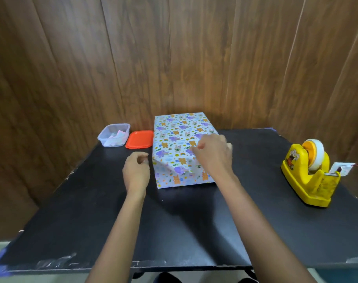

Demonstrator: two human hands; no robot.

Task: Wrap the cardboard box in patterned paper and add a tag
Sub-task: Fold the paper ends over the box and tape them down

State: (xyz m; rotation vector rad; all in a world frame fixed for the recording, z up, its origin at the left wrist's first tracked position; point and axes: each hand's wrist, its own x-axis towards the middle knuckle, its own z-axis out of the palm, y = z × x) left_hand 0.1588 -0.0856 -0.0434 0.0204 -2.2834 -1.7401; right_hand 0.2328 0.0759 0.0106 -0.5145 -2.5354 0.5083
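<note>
— How do my fingers stand?

— Your left fingers (143, 158) are loosely curled, and nothing shows in them. Your left hand (136, 170) hangs just beside the left side of the box (178, 139), near its front corner. Your right fingers (220, 139) are curled over the top of the box. I cannot tell whether they pinch anything. Your right hand (212, 155) is over the near right part of the top.

— Where does the box lie?

— Middle of the frame, on the black table (194, 231), fully covered in patterned paper (174, 127). Its long axis runs from you toward the wooden wall (174, 58), with one short end facing you.

— And the containers?

— Left of centre, the clear tub (104, 137) holds loose paper slips (118, 135). Its orange lid (139, 139) lies flat between the tub and the box, just beside both. At the right of the frame the yellow tape dispenser (308, 180) carries a tape roll (317, 154), and a small tag (342, 169) sits at its cutter end.
</note>
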